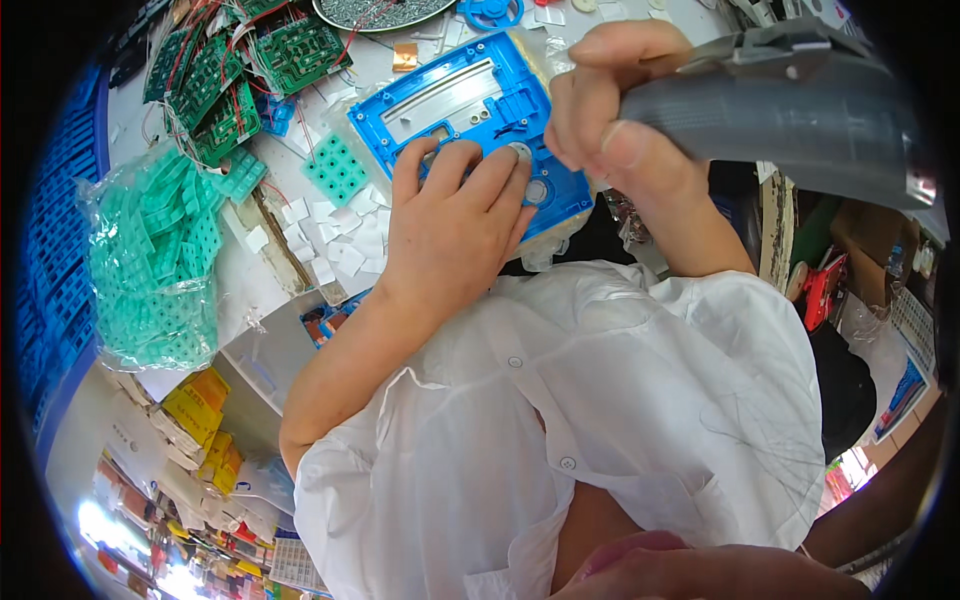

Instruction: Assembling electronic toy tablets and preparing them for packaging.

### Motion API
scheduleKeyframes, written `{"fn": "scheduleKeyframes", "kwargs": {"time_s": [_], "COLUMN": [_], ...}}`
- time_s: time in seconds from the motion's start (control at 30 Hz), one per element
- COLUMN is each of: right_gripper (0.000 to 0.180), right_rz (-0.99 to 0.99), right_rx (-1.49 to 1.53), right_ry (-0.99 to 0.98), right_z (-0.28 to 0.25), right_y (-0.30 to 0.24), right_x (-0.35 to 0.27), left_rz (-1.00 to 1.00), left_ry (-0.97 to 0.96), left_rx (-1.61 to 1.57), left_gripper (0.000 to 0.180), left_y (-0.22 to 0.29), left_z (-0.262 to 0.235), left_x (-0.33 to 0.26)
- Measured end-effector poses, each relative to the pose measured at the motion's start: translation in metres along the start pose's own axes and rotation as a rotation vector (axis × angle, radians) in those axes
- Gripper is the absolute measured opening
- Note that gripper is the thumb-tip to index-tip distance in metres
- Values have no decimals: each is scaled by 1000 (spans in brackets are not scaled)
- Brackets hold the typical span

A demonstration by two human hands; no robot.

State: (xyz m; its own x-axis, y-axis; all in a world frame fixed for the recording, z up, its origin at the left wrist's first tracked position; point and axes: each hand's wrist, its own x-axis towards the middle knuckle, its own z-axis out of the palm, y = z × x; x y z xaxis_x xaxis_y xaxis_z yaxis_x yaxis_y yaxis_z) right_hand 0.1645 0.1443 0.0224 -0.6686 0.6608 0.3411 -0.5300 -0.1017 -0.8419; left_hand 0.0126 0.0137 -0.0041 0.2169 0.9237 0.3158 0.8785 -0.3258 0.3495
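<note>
A blue plastic casing point(562, 185) lies tilted on a clear plastic bag at the table edge, its inner side up with posts and a long slotted window. My left hand point(445, 215) is laid over its lower part, fingers bent and holding it down. The fingertips reach a small round grey disc point(520, 152) in the casing. My right hand point(625, 110) is closed round the narrow end of a dark grey, cylinder-shaped tool point(780, 115), just above the casing's right side. The tool's tip is hidden, and its exact kind does not show.
Green circuit boards point(297, 55) with red wires pile up at the far left. Below them sit a turquoise rubber keypad point(336, 170), scattered white squares point(350, 240) and a bag of turquoise keypads point(155, 255). A round metal tray point(385, 8) of small parts stands at the back.
</note>
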Motion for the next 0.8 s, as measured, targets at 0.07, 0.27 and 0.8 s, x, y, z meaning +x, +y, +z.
{"fn": "scheduleKeyframes", "kwargs": {"time_s": [0.07,0.27,0.8], "right_gripper": [50,41,47], "right_rz": [-27,-128,-71], "right_rx": [-1,-228,-19], "right_ry": [-85,-257,-140], "right_z": [-6,-9,-5], "right_y": [8,25,18], "right_x": [-4,1,16], "left_rz": [-16,-72,-148], "left_ry": [-7,-7,-25], "left_rx": [12,-25,-41], "left_gripper": [35,32,38], "left_y": [1,1,7], "left_z": [0,4,5], "left_x": [0,-3,-4]}}
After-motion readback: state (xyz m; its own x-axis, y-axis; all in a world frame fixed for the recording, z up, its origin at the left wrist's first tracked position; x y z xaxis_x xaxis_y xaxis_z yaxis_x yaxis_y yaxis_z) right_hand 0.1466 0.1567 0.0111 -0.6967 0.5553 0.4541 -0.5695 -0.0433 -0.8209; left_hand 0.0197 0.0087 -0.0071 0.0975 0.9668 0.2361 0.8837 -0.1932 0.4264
